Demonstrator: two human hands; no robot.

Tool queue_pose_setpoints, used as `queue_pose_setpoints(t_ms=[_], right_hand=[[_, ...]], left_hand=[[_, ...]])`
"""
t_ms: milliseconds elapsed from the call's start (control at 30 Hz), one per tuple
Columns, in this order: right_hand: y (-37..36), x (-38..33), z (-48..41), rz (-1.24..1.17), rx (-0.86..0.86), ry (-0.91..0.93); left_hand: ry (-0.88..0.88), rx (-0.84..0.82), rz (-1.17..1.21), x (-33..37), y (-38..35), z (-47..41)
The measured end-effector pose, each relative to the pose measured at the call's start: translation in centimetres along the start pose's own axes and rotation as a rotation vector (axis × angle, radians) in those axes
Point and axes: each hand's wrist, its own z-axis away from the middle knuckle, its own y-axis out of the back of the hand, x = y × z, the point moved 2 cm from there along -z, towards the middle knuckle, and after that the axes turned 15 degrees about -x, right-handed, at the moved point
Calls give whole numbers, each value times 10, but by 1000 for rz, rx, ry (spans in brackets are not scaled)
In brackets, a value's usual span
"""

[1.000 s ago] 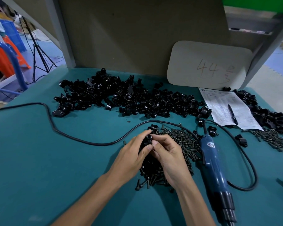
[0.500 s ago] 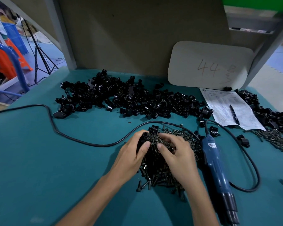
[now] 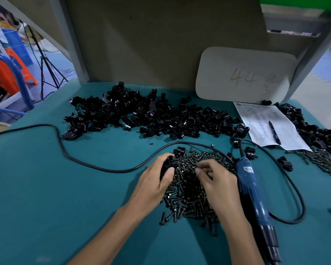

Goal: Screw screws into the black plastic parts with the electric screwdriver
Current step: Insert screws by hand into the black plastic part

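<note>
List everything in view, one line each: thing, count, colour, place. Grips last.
table: one, teal, under everything.
parts: two heaps, black, back and right edge.
screws: two heaps, dark, centre and right.
screwdriver: one, blue, lying right of centre screws.
cord: one, black, looping across table.
paper: one, white, back right.
pen: one, black, on paper.
board: one, beige, marked 44, leaning at back.
tripod: one, black, floor beyond left.
left grip: one, bare, holds a part by the screws.
right grip: one, bare, fingers curled into centre screws; hold unclear.
</note>
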Motion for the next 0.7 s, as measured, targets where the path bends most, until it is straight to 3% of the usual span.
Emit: queue_pose_setpoints(t_ms=[133, 267, 500, 700], right_hand=[[-3, -2, -2, -427, -127, 4], [-12, -6, -2, -366, -266, 47], [-20, -8, -2, -709, -242, 10], [-18, -9, -4, -698, -132, 50]], left_hand=[[-6, 3, -5, 1, 0, 0], [-17, 17, -22, 2, 1, 0], [-22, 30, -32, 2, 2, 0], [-20, 5, -32, 1, 0, 0]])
